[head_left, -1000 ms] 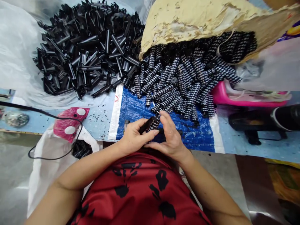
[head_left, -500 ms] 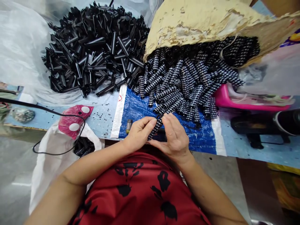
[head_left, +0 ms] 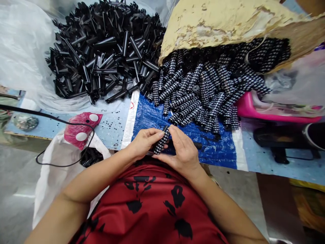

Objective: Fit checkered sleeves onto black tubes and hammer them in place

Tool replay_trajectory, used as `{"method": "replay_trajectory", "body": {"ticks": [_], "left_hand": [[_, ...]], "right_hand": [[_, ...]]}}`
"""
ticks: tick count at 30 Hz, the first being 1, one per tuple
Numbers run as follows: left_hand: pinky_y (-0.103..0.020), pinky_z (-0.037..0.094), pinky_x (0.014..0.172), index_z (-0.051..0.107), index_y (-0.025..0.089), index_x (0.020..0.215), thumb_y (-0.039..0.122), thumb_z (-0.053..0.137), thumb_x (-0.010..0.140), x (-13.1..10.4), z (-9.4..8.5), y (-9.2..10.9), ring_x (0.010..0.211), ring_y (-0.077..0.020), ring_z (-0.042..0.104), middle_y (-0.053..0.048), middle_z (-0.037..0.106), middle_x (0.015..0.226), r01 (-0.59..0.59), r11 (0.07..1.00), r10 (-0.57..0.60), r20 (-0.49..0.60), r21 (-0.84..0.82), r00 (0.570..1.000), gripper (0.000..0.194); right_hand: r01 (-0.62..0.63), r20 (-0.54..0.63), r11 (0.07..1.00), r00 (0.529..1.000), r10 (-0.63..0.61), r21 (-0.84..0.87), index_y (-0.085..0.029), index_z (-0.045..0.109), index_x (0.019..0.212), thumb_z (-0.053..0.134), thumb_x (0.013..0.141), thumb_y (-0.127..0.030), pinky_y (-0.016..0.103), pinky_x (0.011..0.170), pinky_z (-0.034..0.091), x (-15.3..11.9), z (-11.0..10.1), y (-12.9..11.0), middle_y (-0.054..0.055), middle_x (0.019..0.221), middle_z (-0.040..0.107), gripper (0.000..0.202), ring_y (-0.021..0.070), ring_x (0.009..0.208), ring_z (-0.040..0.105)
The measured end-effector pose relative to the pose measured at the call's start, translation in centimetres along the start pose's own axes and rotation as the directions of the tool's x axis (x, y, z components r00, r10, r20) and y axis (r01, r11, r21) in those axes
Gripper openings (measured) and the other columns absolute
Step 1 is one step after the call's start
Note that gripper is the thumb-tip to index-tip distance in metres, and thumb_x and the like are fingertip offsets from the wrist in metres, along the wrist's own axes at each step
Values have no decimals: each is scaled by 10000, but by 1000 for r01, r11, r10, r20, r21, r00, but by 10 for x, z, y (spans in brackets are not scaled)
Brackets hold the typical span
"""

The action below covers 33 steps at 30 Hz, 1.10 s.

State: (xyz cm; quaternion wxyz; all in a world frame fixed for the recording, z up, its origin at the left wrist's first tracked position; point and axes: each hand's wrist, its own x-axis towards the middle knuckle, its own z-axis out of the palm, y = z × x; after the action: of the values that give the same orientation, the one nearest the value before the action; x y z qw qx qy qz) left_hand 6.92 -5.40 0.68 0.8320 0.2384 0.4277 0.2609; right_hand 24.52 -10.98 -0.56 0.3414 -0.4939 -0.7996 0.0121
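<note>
A black tube with a white square pattern (head_left: 161,142) is held slanted between my two hands near the table's front edge. My left hand (head_left: 146,141) pinches it from the left, thumb on top. On the other side, my right hand (head_left: 183,150) has its fingertips at the tube's upper end and its thumb near the lower end. Beyond them lies a heap of similar patterned tubes (head_left: 188,105) on a blue sheet (head_left: 144,117). To its left is a big pile of plain black tube pieces (head_left: 101,57).
Torn yellow sack (head_left: 218,23) over the patterned heap. A pink tray (head_left: 281,118) and a black device (head_left: 279,137) stand at the right. At the left are a pink bag (head_left: 76,128), a black cable (head_left: 48,117) and a white sack (head_left: 54,169).
Both hands and the patterned tube have moved slightly left and down. A dark rod on the blue sheet beside my right hand now shows, while the small battery-like item at the left is no longer visible.
</note>
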Motion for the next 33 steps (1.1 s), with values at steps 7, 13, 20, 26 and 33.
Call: {"method": "replay_trajectory", "body": {"ticks": [7,13,20,26,33], "left_hand": [[-259,514,672,670,147,1071,476,747,887,-3,-47,12,712,-134,647,-33,689,862,-454,725,519,21,518,854,385],[-314,465,832,737,149,1084,360,689,929,-7,-99,34,898,-192,651,-81,721,995,-267,61,611,175,962,772,266],[-269,297,614,693,153,893,473,775,841,-5,-91,52,630,-128,493,15,581,690,-110,160,342,49,981,938,334],[-268,288,608,628,157,817,427,816,764,6,-97,64,631,-128,484,21,568,685,-77,212,234,26,974,972,333],[-282,288,618,569,165,779,402,805,775,16,-86,66,626,-129,446,12,564,692,-59,134,211,30,989,977,334]], "right_hand": [[-45,136,994,989,59,-101,-111,582,1362,724,949,-425,468,976,548,-14,6,18,163,1227,709,537,336,1172,661],[-62,60,996,996,66,-70,-124,635,1140,587,1014,-179,320,784,519,-11,-6,22,93,955,698,146,203,852,641],[2,99,998,995,4,-62,-108,654,1151,561,1033,-172,281,687,486,13,10,15,73,878,691,163,163,748,645],[105,59,993,992,-109,55,-99,619,1254,524,1045,-171,281,766,511,18,3,4,101,978,727,240,173,833,667],[217,278,976,936,-217,31,-96,660,1156,601,1018,-204,312,659,476,9,15,-9,51,800,662,184,174,683,609]]}}
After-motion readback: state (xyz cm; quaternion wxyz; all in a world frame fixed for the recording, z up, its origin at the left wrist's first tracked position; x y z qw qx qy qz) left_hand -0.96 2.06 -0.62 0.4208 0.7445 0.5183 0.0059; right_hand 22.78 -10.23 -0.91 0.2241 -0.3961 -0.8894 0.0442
